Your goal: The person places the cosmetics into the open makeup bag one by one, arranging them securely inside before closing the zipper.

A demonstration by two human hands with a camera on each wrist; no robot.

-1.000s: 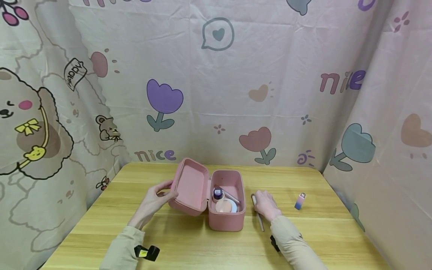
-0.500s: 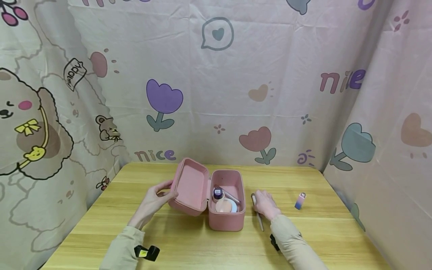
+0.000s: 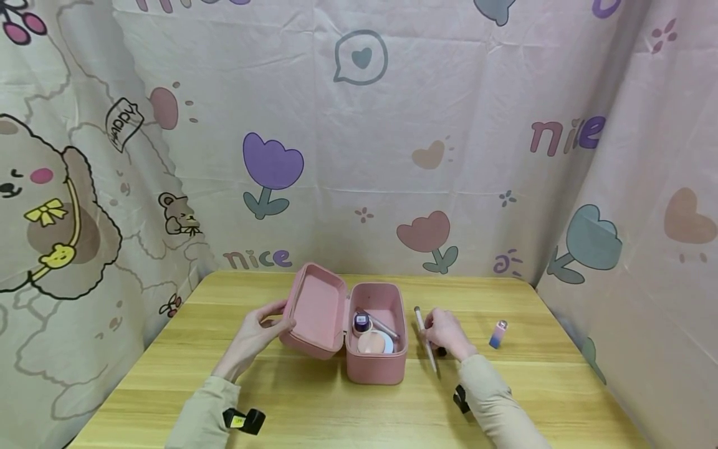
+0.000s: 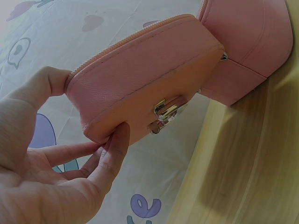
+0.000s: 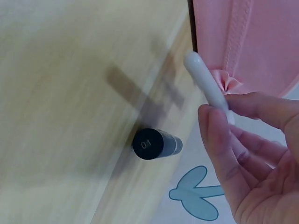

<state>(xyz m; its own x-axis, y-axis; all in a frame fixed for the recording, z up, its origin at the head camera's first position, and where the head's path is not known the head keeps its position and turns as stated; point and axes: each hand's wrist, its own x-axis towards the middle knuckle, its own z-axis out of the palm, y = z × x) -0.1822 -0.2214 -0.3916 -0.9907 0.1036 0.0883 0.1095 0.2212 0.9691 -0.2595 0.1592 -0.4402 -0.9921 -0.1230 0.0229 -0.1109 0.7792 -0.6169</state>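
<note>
A pink makeup case (image 3: 377, 369) stands with its lid (image 3: 316, 315) swung out to the left. My left hand (image 3: 255, 333) grips the lid's outer edge; the left wrist view shows thumb and fingers (image 4: 110, 161) pinching its corner. To the right of the case, my right hand (image 3: 445, 330) pinches a slim white cosmetic pen (image 3: 427, 346) between thumb and fingertips, its rounded end (image 5: 201, 74) close by the pink wall in the right wrist view. Under that hand lies a black-capped tube (image 5: 156, 143) marked 01. Inside the case are a dark-capped bottle (image 3: 362, 322), a round beige compact (image 3: 371, 342) and a slender stick (image 3: 386, 325).
A small pink-and-blue tube (image 3: 498, 334) stands on the wooden table (image 3: 488, 399) at the right. A printed cloth (image 3: 359, 156) hangs behind the table and along both sides.
My right hand has risen off the table slightly with the pen, which has shifted up in the view. The black-capped tube now shows beneath the hand. My left hand and the case keep their places.
</note>
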